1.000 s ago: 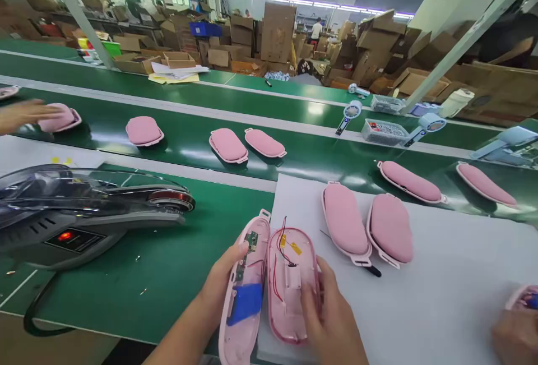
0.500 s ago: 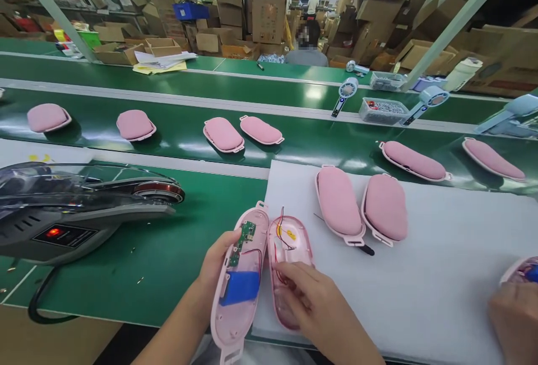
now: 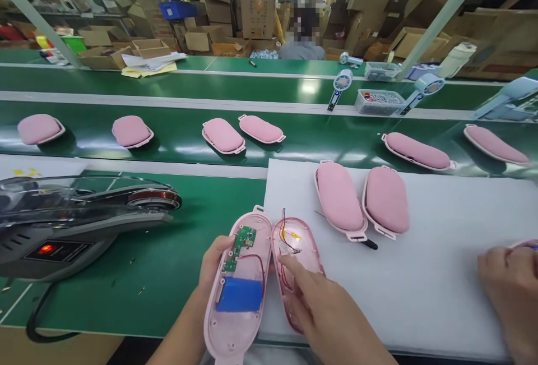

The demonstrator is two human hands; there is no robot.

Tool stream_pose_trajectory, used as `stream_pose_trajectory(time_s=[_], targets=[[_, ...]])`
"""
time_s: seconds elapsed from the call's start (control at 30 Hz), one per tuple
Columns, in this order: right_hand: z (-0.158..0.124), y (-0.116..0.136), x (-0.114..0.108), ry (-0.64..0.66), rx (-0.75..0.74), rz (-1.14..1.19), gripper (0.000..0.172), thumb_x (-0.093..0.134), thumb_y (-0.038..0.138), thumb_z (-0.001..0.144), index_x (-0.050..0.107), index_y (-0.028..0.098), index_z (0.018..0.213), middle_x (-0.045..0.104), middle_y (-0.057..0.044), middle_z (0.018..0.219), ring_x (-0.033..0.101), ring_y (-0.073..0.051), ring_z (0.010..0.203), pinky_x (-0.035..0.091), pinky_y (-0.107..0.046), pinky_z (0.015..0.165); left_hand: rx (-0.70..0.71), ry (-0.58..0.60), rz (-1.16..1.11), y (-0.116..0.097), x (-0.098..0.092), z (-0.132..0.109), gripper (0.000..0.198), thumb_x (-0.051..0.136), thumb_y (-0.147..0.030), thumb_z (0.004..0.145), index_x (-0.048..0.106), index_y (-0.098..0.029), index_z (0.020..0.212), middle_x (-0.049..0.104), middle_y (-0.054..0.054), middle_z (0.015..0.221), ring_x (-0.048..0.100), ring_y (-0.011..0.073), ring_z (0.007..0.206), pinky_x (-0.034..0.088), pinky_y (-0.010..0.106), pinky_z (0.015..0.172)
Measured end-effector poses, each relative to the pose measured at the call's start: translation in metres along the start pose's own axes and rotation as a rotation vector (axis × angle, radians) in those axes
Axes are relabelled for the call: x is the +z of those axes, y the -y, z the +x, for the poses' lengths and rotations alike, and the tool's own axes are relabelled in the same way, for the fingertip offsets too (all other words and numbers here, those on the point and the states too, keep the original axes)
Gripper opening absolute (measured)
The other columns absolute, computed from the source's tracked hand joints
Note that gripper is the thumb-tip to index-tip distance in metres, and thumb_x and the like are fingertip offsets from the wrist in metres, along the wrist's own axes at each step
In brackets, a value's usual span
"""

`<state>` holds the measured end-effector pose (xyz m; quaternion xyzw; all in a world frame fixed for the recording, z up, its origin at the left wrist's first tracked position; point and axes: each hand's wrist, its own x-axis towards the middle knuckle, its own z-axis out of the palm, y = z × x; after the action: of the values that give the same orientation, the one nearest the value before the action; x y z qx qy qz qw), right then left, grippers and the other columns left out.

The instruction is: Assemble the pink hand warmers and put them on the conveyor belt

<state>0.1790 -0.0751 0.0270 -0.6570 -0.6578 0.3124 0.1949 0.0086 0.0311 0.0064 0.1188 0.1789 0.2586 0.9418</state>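
Note:
My left hand (image 3: pixel 215 261) grips a pink oval shell half (image 3: pixel 233 331), tilted with its inside facing me. A green circuit board (image 3: pixel 240 244) and a blue battery pack (image 3: pixel 239 294) sit inside it, with a thin red wire running between them. Beside it, touching edge to edge, leans a second pink shell half (image 3: pixel 309 241) holding thin red and dark wires (image 3: pixel 284 236) and a yellow patch. My right hand (image 3: pixel 325 303) reaches into this half, its fingers closed at the red wires; the thumb tip is hidden.
Two closed pink cases (image 3: pixel 341 197) lie on the white sheet (image 3: pixel 441 275), a dark-tipped tool beneath them. More pink cases (image 3: pixel 222 135) sit on the green conveyor (image 3: pixel 176 135). A grey machine (image 3: pixel 84 236) with a red light stands left. Another person's hand (image 3: pixel 510 292) is at right.
The held shell half has turned to face me more, showing the board and battery fully. My right hand's fingers have shifted slightly up and right. The other person's hand has moved left.

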Motion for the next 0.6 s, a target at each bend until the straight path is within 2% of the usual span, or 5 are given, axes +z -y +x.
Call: stream_pose_trajectory(time_s=[0.17, 0.33, 0.47, 0.53, 0.6], targets=[[0.001, -0.001, 0.001, 0.020, 0.064, 0.022, 0.033, 0.038, 0.023, 0.091, 0.054, 0.027, 0.119, 0.071, -0.001, 0.089, 0.066, -0.019, 0.076, 0.046, -0.027, 0.061, 0.001, -0.046, 0.016, 0.001, -0.006, -0.002, 0.032, 0.055, -0.032, 0.080, 0.074, -0.008, 0.088, 0.076, 0.009, 0.071, 0.072, 0.0267, 0.075, 0.053, 0.038, 0.082], [-0.003, -0.006, 0.009, -0.045, 0.113, -0.035, 0.049, 0.037, 0.019, 0.086, 0.045, 0.023, 0.134, 0.070, -0.006, 0.095, 0.065, -0.022, 0.075, 0.046, -0.031, 0.062, 0.001, -0.045, -0.009, 0.003, -0.009, -0.001, 0.029, 0.057, -0.032, 0.079, 0.075, -0.010, 0.083, 0.076, 0.008, 0.069, 0.072, 0.0263, 0.076, 0.052, 0.038, 0.082], [-0.003, -0.008, 0.006, -0.072, 0.200, 0.392, 0.032, 0.041, 0.032, 0.089, 0.058, 0.023, 0.116, 0.063, 0.000, 0.074, 0.057, -0.014, 0.061, 0.043, -0.025, 0.056, 0.014, -0.043, 0.016, 0.005, -0.011, -0.001, 0.031, 0.056, -0.033, 0.079, 0.075, -0.009, 0.082, 0.075, 0.009, 0.070, 0.071, 0.0278, 0.079, 0.051, 0.038, 0.082], [0.003, -0.005, -0.001, 0.023, 0.251, 0.703, 0.029, 0.047, 0.039, 0.088, 0.064, 0.021, 0.102, 0.058, 0.002, 0.065, 0.052, -0.012, 0.053, 0.039, -0.022, 0.050, -0.006, -0.025, 0.033, 0.006, -0.011, -0.002, 0.032, 0.056, -0.035, 0.079, 0.074, -0.009, 0.080, 0.075, 0.010, 0.071, 0.071, 0.0280, 0.079, 0.051, 0.038, 0.080], [0.011, -0.001, -0.007, 0.142, 0.256, 0.932, 0.026, 0.057, 0.040, 0.082, 0.067, 0.019, 0.094, 0.060, 0.001, 0.066, 0.055, -0.012, 0.056, 0.041, -0.022, 0.051, -0.038, -0.005, 0.045, 0.007, -0.009, -0.004, 0.034, 0.057, -0.038, 0.079, 0.073, -0.009, 0.078, 0.074, 0.011, 0.071, 0.070, 0.0266, 0.076, 0.051, 0.035, 0.076]])
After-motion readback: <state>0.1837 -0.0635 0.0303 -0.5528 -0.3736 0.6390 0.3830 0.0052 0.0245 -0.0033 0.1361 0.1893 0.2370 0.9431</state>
